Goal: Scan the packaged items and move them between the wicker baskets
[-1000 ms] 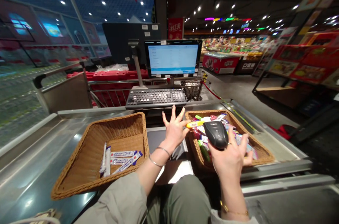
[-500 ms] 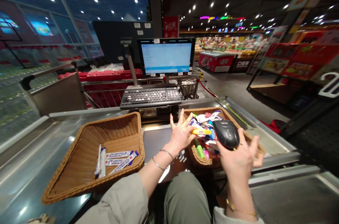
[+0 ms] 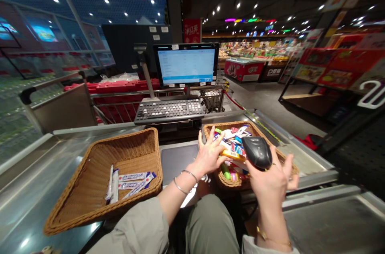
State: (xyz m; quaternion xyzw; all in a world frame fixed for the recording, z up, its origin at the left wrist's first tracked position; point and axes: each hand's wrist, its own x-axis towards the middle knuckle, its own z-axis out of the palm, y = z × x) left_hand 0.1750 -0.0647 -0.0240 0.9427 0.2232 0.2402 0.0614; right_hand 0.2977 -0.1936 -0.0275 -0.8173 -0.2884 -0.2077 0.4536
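My left hand (image 3: 208,156) pinches an orange-yellow packet (image 3: 232,154) with a barcode, held over the right wicker basket (image 3: 230,183). My right hand (image 3: 267,184) is wrapped round a black barcode scanner (image 3: 256,152), whose head is close to the packet's right end. In that basket lies a mix of colourful small packets (image 3: 239,132), partly hidden by my hands and the scanner. At left, a second wicker basket (image 3: 98,158) holds several white-and-blue stick packs (image 3: 132,184) on its floor.
A monitor (image 3: 187,65) stands behind a black keyboard (image 3: 169,110). Between the baskets lies a flat grey plate (image 3: 176,162) on the metal counter (image 3: 25,202). A shopping cart (image 3: 213,99) is beyond the counter, and shelves (image 3: 339,65) stand to the right.
The orange-yellow packet has tilted and shifted slightly down, showing its barcode more fully. My left hand has moved slightly right. The figure on the monitor has changed. The right hand keeps the scanner in place.
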